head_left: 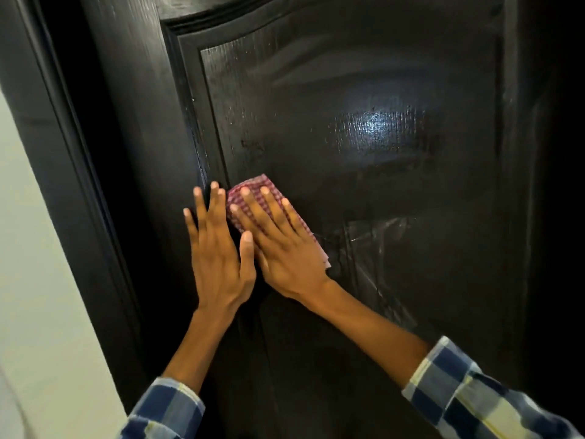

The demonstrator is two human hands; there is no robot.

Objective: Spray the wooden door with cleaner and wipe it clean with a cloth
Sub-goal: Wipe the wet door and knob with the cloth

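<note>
Nearest me, two blue, white and yellow checked sleeves [468, 397] come up from the bottom edge, pushed back off both forearms. Left hand [218, 258] lies flat on the dark wooden door [364, 172], fingers straight and spread, pressing on the stile and the moulding beside the panel, holding nothing. Right hand [281, 248] sits just beside it, the left thumb touching its edge. The right fingers are straight and spread too, palm down, pressing a red and white checked cloth [253, 190] against the lower left corner of the raised panel. The cloth peeks out past the fingertips and along the far side of the hand; the rest is hidden under the palm.

Just right of the cloth I see pale wet smears and streaks on the door. Higher up, a bright patch of light [378, 126] shines off the middle of the panel and shows the wood grain. At the left, the dark door frame [63, 185] runs down, with a pale wall [28, 280] beyond it.
</note>
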